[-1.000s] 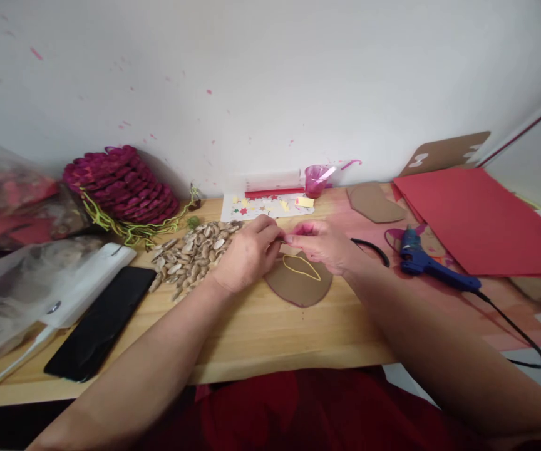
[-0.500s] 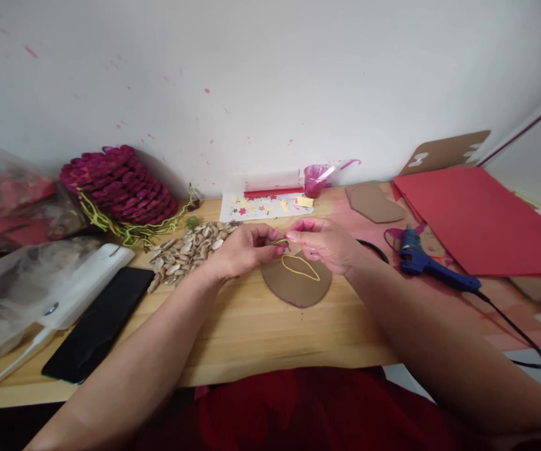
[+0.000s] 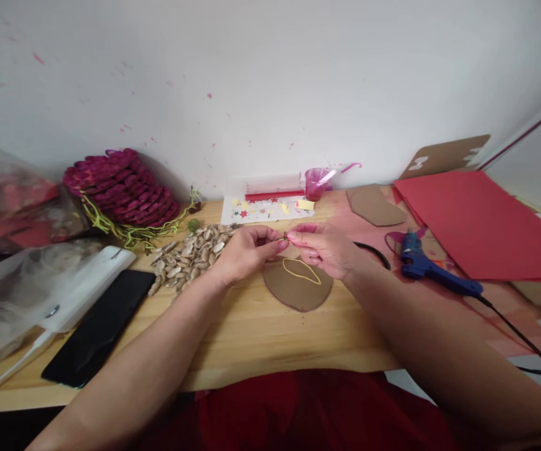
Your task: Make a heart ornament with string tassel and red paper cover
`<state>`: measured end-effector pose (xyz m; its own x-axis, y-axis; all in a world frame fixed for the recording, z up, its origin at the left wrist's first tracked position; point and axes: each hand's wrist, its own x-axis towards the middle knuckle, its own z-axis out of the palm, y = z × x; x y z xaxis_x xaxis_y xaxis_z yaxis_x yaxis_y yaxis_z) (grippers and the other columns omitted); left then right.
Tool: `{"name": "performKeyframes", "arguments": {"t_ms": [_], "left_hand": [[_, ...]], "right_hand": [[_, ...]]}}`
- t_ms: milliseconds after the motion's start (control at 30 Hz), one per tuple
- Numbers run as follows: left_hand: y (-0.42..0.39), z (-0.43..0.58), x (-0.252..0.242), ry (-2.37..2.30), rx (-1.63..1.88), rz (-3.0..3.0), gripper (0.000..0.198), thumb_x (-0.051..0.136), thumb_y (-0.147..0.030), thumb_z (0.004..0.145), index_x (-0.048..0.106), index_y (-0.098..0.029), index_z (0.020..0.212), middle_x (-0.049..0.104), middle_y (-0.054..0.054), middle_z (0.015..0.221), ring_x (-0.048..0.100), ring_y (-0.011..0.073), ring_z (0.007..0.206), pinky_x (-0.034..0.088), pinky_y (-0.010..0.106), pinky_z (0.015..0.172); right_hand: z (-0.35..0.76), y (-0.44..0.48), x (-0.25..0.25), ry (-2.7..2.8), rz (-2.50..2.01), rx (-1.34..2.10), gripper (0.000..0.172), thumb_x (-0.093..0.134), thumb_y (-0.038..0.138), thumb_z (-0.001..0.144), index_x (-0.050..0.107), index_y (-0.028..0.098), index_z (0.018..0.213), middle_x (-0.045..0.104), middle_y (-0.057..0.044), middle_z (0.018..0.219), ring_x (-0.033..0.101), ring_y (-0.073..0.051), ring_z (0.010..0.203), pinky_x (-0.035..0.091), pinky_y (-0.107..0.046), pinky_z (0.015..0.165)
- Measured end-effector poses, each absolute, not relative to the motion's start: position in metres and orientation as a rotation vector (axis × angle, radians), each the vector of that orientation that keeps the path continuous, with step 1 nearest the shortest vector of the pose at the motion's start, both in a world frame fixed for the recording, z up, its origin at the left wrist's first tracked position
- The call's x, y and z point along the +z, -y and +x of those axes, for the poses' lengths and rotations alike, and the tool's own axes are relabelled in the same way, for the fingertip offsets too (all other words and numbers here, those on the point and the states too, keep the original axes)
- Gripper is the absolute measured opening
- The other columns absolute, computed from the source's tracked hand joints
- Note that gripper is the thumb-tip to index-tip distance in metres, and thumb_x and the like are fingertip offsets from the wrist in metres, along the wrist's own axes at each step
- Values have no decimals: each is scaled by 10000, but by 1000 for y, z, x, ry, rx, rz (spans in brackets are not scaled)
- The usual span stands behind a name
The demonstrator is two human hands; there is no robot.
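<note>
Right of the seed pile, the left hand pinches a small green strand at mid-frame. The right hand pinches it too, above the brown cut-out on the worktop. A glue gun lies further right.

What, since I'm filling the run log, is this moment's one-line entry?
left hand: pinching green strand | right hand: pinching same strand | below: brown cutout
</note>
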<state>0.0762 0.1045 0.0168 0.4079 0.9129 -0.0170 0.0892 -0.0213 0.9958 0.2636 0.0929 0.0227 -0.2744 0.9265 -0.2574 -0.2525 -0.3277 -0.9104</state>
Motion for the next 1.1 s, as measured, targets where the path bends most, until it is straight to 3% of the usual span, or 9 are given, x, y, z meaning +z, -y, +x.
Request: {"name": "performKeyframes", "arguments": {"t_ms": [600,900,1100], "left_hand": [[-103,74,24,-987,810,1519,316,771,-464,778,684,-170,701,593,4,624,470,105,578,341,234,531],[-105,77,18,-948,819,1290,329,908,-381,621,753,-152,799,653,0,681,519,90,582,385,231,563],[-107,77,14,-914,836,1232,266,901,-335,629,765,-163,780,679,5,712,529,81,583,393,224,564]], "right_hand": [[264,-93,22,1010,-1086,1674,230,857,270,627,679,156,718,588,37,585,321,-15,397,140,-208,382],[263,-91,25,1006,-1086,1661,319,893,329,588,657,156,716,539,60,535,320,-20,397,140,-213,395],[262,-91,24,992,-1086,1666,301,881,314,605,646,163,717,535,61,548,320,-22,404,137,-218,405]]}}
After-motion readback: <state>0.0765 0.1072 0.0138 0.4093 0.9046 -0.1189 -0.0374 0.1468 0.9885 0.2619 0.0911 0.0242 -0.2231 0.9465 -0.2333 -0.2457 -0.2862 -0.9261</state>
